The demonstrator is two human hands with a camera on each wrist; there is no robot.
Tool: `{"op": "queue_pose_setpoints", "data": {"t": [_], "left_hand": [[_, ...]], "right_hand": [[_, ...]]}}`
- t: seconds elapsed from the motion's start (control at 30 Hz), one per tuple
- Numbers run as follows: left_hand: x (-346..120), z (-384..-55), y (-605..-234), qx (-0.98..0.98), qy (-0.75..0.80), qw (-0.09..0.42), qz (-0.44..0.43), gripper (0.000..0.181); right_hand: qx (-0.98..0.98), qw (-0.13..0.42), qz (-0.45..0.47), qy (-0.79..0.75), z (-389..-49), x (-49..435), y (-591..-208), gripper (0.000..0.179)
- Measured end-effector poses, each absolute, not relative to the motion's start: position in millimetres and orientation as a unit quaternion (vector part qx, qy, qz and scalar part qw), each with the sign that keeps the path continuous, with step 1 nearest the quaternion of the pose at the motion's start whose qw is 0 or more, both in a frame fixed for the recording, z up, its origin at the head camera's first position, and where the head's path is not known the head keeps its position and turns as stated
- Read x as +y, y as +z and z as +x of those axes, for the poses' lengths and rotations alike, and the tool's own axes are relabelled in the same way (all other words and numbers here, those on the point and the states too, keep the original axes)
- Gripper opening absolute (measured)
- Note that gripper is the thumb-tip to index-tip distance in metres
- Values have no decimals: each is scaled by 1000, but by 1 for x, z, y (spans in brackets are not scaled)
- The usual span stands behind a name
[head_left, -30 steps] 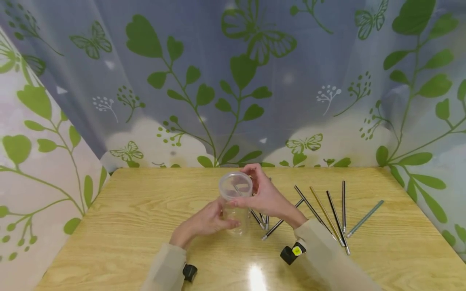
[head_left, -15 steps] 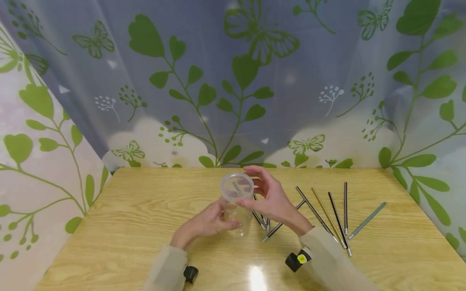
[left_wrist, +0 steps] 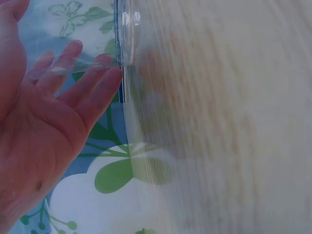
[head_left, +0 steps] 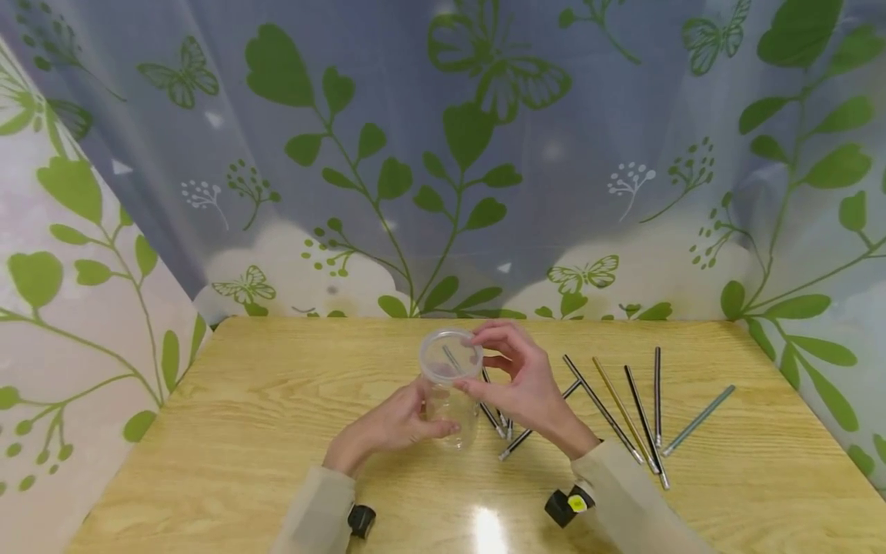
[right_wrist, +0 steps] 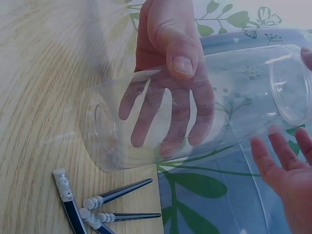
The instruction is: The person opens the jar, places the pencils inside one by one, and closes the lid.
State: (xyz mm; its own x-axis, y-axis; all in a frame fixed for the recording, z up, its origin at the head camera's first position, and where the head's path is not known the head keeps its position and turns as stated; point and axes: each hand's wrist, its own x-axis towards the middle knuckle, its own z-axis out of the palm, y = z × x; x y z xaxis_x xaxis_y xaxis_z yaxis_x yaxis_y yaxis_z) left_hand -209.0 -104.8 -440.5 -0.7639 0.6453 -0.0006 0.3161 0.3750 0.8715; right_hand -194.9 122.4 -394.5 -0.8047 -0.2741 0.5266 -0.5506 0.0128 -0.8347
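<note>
A clear plastic jar (head_left: 453, 419) with a translucent lid (head_left: 451, 376) stands upright before me, leaning slightly. My left hand (head_left: 398, 419) grips the jar's body from the left; in the right wrist view its thumb lies in front and its fingers show through the plastic behind. My right hand (head_left: 522, 377) holds the lid's right side, with the thumb at the front of the rim and the index fingertip at the back. In the right wrist view, part of the right hand (right_wrist: 292, 175) shows at the right edge, near the lid end.
Several pencils lie on the wooden table (head_left: 277, 400) to the right: black ones, a gold pencil (head_left: 623, 412) and a teal pencil (head_left: 699, 420). More dark pencils (right_wrist: 122, 192) lie close behind the jar. A leaf-patterned curtain (head_left: 374, 231) hangs along the table's back edge.
My right hand has turned round the rim, its fingers coming from behind the jar towards the right. The left hand keeps its grip on the jar, which stays nearly in place.
</note>
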Motion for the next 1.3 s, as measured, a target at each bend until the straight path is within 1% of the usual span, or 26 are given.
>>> {"op": "queue_pose_setpoints", "data": {"t": [0.1,0.2,0.4,0.53,0.77,0.87,1.07,1.3], "left_hand": [[-105,-210,-440,810,474,175,297,91],[-105,-210,-440,806,477,179,301,91],[-108,-208,-440,810,470,172,305,90],[-108,-209,-440,815,465,169,303,90],[-104,-212,-442,802,480,175,310,84],[-104,-211,-441,805,477,176,306,86],[-105,-210,-441,810,471,176,302,89],[-104,-210,-441,811,468,170,308,90]], "right_hand": [[-701,118,305,633,-195,124,-395,44],[-699,116,313,633,-195,126,-396,44],[-705,98,326,622,-193,124,-395,51],[-711,107,321,617,-192,123,-394,56],[-711,142,316,612,-191,122,-395,48],[-713,151,318,607,-190,122,-396,46],[-711,148,327,605,-190,124,-398,44],[-717,140,330,598,-189,125,-398,50]]}}
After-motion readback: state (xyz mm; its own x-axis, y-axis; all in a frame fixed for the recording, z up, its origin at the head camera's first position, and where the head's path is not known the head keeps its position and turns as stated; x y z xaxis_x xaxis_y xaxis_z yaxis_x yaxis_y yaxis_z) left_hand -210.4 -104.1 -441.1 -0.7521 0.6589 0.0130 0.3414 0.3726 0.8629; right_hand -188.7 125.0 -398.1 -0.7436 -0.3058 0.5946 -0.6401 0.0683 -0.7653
